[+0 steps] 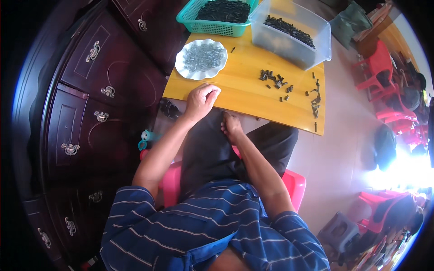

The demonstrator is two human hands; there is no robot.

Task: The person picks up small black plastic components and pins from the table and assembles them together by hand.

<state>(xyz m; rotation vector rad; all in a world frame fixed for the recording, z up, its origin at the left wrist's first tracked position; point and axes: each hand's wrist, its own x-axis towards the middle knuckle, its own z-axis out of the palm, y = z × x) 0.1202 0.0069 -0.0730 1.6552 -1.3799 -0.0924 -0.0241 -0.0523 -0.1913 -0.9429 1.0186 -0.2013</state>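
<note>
My left hand [202,100] is closed with thumb and fingers pressed together at the front edge of the yellow wooden table [244,92]. Anything inside it is hidden. Lower down, between my knees and just under the table edge, my right hand [232,126] has its fingers curled, and I cannot make out what they hold. A white wavy-rimmed plate [179,67] heaped with small shiny clear or silvery pieces stands just beyond my left hand. Small black tube-like pieces [275,79] lie loose on the table's right half, with more black pieces [316,99] strewn along its right edge.
At the table's far side stand a green basket [214,29] and a clear plastic bin [285,53], both holding many black pieces. Dark wooden drawers [108,67] rise close on the left. Pink plastic chairs [377,67] stand on the floor to the right.
</note>
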